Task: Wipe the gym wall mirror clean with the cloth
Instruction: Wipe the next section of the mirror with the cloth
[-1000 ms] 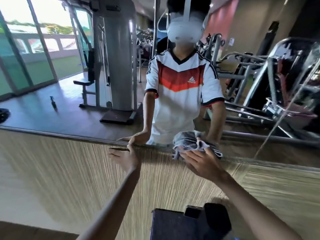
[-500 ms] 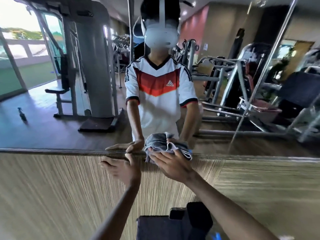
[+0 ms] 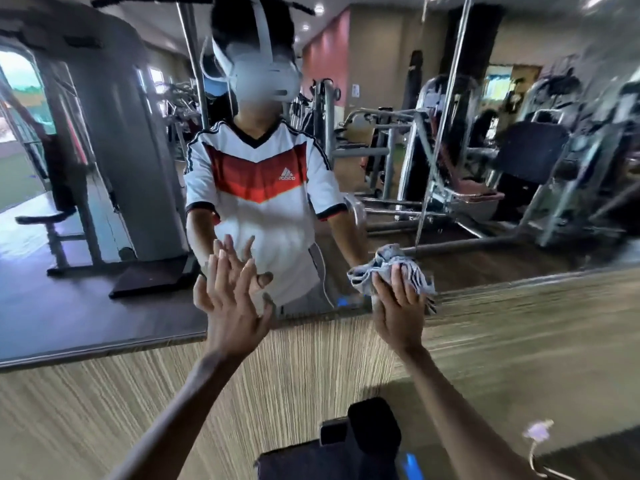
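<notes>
Cloth (image 3: 391, 268): soft, light grey wad at the mirror (image 3: 502, 188) bottom edge, 3 o'clock of the left hand (image 3: 232, 306); best gripped whole.
Right hand (image 3: 398, 310): fingers curled into the cloth, pressing it on the glass.
Left hand: flat, fingers straight on the glass, holding nothing.
Around: wood-grain panel (image 3: 294, 375) at 6 o'clock; mirror seam (image 3: 446, 116) at 1 o'clock may snag folds.

The person has two hands in view, one left hand (image 3: 230, 306) and one right hand (image 3: 398, 310); there is one cloth (image 3: 363, 284), one mirror (image 3: 104, 289) and one wood-grain panel (image 3: 104, 410).
</notes>
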Motion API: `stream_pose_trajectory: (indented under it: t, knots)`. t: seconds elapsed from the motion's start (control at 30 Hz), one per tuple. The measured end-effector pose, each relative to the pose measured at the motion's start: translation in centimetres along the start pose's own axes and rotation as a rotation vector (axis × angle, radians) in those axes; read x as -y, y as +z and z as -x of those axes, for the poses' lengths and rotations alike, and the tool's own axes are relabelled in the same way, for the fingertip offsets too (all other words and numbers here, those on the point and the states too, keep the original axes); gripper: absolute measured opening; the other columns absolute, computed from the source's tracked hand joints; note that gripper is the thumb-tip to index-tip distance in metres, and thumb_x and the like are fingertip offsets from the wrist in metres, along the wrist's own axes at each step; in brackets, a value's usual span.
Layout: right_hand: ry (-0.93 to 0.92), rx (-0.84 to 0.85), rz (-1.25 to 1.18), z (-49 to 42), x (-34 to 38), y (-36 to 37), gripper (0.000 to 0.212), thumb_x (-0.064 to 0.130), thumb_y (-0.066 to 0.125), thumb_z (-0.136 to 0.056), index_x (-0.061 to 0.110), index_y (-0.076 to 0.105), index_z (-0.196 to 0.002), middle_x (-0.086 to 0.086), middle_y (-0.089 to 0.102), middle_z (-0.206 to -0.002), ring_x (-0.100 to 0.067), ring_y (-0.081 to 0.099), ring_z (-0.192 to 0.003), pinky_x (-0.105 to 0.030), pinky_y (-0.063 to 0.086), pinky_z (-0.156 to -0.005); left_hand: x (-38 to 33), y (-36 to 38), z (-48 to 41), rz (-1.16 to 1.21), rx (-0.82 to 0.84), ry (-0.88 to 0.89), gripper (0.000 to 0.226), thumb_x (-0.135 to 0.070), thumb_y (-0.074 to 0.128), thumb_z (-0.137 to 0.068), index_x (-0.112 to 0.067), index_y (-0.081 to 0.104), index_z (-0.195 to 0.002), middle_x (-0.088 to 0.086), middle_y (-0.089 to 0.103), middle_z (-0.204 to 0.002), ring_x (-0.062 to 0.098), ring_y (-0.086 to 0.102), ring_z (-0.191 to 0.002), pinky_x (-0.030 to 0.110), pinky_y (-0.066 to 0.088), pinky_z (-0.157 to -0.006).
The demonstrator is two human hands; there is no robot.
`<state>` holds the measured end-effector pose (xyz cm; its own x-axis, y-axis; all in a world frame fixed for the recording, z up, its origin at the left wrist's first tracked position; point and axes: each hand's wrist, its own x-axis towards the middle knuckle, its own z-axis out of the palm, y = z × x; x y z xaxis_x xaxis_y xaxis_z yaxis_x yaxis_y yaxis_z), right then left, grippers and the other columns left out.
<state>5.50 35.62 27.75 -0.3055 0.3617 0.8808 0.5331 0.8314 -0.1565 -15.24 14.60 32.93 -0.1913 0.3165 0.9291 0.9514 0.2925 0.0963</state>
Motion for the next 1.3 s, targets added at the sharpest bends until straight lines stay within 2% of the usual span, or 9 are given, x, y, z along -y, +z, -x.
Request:
stream_pose_trajectory:
  t: [0.13,0.27,0.4,0.53,0.67,0.9,0.97,1.1,1.3]
  knots:
    - [0.483,-0.215,-0.196,-3.8,7.1,1.1,0.053,0.034,0.032,-0.103,0.01,0.036,-0.15,-0.023,0.024,-0.158,-0.033,0.02,-0.148,-0.047,0.021,-0.116,-0.4,-0.4,-5.1,-0.062,-0.075,0.217,0.062,-0.033,0.05,-0.087,-0.01,0.035,-0.143,0.03,0.017,-0.151,0.024,-0.005,-0.155,0.042,-0.006,-0.122]
    - [0.178,-0.084,-0.097,-3.0,10.6,1.9,0.05,0.043,0.019,-0.106,0.023,0.039,-0.148,-0.015,0.029,-0.159,-0.02,0.008,-0.154,-0.041,0.03,-0.103,-0.9,-0.1,-8.6,-0.091,-0.181,0.303,0.058,-0.023,0.051,-0.087,-0.012,0.041,-0.143,0.027,0.021,-0.153,0.026,0.004,-0.155,0.045,0.002,-0.122]
    - [-0.136,-0.033,-0.003,-0.1,5.4,1.6,0.044,0.042,0.027,-0.107,0.031,0.039,-0.148,0.002,0.016,-0.166,-0.019,0.036,-0.142,-0.04,0.035,-0.096,-0.5,0.7,-9.1,-0.261,-0.241,0.289,0.062,-0.02,0.062,-0.085,-0.01,0.048,-0.144,0.025,0.037,-0.154,0.032,0.025,-0.15,0.048,0.01,-0.122]
    - [0.101,-0.132,0.05,-2.1,2.8,0.7,0.049,0.043,0.021,-0.107,0.025,0.03,-0.152,-0.003,0.006,-0.167,-0.018,0.009,-0.154,-0.035,0.016,-0.117,-0.9,1.3,-8.9,-0.308,-0.228,0.255,0.067,-0.026,0.062,-0.087,-0.009,0.044,-0.15,0.022,0.034,-0.157,0.029,0.022,-0.152,0.05,0.01,-0.123]
    - [0.239,-0.239,-0.054,-6.9,6.0,0.2,0.052,0.04,0.025,-0.106,0.017,0.03,-0.152,-0.02,0.023,-0.159,-0.033,0.018,-0.151,-0.043,0.015,-0.121,-0.5,1.5,-8.6,-0.31,-0.206,0.283,0.068,-0.027,0.059,-0.089,-0.011,0.039,-0.153,0.021,0.033,-0.158,0.031,0.023,-0.151,0.053,0.013,-0.122]
    - [-0.115,-0.144,0.049,-3.9,5.3,1.3,0.045,0.039,0.029,-0.104,0.026,0.042,-0.145,-0.004,0.022,-0.163,-0.017,0.018,-0.152,-0.038,0.038,-0.092,-0.1,1.4,-8.5,-0.276,-0.172,0.322,0.061,-0.032,0.048,-0.095,-0.016,0.039,-0.153,0.019,0.03,-0.16,0.034,0.025,-0.15,0.058,0.019,-0.118]
    - [0.018,-0.172,0.044,-3.6,3.9,0.8,0.045,0.037,0.033,-0.102,0.021,0.044,-0.143,-0.01,0.029,-0.158,-0.022,0.022,-0.151,-0.043,0.039,-0.101,-0.2,1.6,-8.5,-0.274,-0.175,0.316,0.061,-0.031,0.049,-0.094,-0.017,0.039,-0.153,0.019,0.03,-0.16,0.034,0.026,-0.15,0.058,0.02,-0.118]
    - [0.297,-0.316,0.014,-9.9,4.6,-1.5,0.058,0.034,0.034,-0.099,0.01,0.03,-0.153,-0.023,0.025,-0.159,-0.033,0.022,-0.149,-0.039,0.011,-0.123,-0.3,1.6,-8.4,-0.267,-0.186,0.313,0.062,-0.031,0.052,-0.094,-0.015,0.041,-0.152,0.019,0.031,-0.16,0.036,0.028,-0.149,0.059,0.021,-0.118]
    - [0.072,-0.342,0.02,-13.3,8.0,-1.9,0.056,0.032,0.039,-0.097,0.016,0.038,-0.151,-0.015,0.028,-0.158,-0.026,0.023,-0.15,-0.038,0.026,-0.113,-0.1,1.7,-8.4,-0.257,-0.179,0.315,0.062,-0.031,0.052,-0.093,-0.015,0.042,-0.152,0.019,0.032,-0.159,0.036,0.029,-0.149,0.058,0.021,-0.118]
